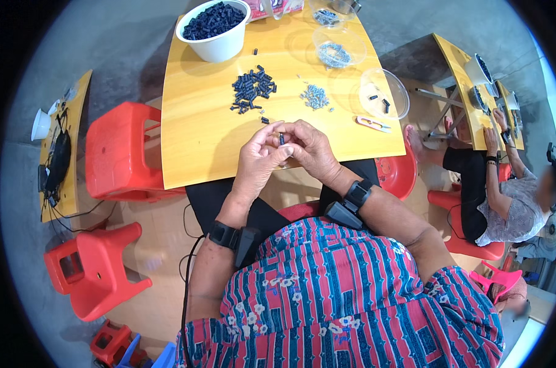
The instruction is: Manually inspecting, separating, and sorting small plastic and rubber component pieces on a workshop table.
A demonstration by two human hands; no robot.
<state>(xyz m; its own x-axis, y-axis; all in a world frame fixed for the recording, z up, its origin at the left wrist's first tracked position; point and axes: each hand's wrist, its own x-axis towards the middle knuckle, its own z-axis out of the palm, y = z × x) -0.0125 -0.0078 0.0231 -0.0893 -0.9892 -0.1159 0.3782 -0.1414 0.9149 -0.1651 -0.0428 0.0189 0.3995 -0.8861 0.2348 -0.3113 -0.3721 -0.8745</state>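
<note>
Just over the table's near edge, my left hand [259, 154] and my right hand [310, 147] meet, fingers pinched together. Between their fingertips stands a small black cylindrical piece [282, 139], gripped from both sides. Beyond the hands lies a loose heap of similar black cylinders [252, 89], with one single piece [265, 120] close to my left fingers. To the right of that heap is a small pile of shiny metal-looking bits [315, 97]. Small snips with a pale handle [373, 124] rest near the right edge of the table.
A white tub [220, 46] full of black pieces stands at the far left of the yellow table [198, 135]. Clear round containers [402, 92] line its right side. Red stools [121, 150] stand to the left. A person [514, 202] works at another table on the right.
</note>
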